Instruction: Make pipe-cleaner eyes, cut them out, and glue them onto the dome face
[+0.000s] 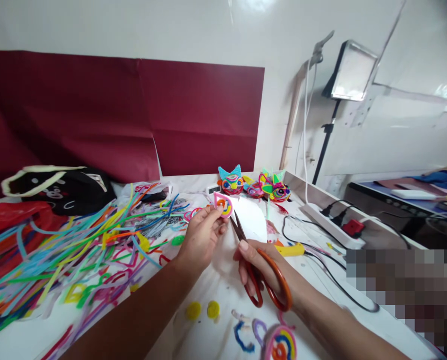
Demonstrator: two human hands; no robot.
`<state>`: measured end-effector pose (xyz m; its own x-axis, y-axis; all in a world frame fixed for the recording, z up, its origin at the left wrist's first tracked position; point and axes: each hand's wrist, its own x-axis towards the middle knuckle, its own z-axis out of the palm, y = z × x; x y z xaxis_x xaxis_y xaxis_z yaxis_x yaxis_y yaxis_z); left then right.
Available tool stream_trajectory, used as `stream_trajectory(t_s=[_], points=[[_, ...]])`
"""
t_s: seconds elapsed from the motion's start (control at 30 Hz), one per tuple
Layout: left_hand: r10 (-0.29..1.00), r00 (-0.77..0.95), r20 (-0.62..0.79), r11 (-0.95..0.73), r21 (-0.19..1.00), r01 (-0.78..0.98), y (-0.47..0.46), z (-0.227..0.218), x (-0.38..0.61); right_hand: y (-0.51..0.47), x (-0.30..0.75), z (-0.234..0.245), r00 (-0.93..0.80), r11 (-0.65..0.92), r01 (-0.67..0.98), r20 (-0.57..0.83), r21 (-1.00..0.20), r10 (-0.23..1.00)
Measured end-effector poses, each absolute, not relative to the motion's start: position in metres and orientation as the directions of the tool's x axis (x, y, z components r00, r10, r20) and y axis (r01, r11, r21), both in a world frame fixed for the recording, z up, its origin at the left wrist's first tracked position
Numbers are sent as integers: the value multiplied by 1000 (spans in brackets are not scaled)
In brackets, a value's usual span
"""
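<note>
My left hand pinches a small pink teardrop-shaped pipe-cleaner piece with orange, yellow and blue rings, held up above the white table. My right hand grips orange-handled scissors, fingers through the loops. The dark blades point up toward the lower edge of the piece and sit just beside it. Behind the piece lies a white paper sheet.
A big heap of coloured pipe cleaners covers the left side. Finished colourful figures stand at the back. A yellow glue gun, black cables, a power strip, two yellow pompoms and a coiled rainbow piece lie nearby.
</note>
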<state>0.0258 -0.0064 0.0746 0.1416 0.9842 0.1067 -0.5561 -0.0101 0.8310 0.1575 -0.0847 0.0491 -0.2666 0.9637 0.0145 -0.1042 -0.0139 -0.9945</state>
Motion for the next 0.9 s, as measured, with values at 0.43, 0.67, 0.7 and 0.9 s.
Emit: stream_trajectory(t_s=[0.43,0.67,0.7,0.9], points=[[990,128,50,22,862,-507,-10,63,34,-76,160,42,-185,2,-143,29,-990,982],[991,131,36,26,893,-450,-12,61,38,-75,163,36,-175,-12,-180,21,-984,984],[991,129,34,28,894,-447,-12,61,39,-75,164,35,-174,-11,-177,20,-984,985],[988,149,38,31,902,-431,-14,59,39,-74,164,33,-149,-18,-172,8,-985,989]])
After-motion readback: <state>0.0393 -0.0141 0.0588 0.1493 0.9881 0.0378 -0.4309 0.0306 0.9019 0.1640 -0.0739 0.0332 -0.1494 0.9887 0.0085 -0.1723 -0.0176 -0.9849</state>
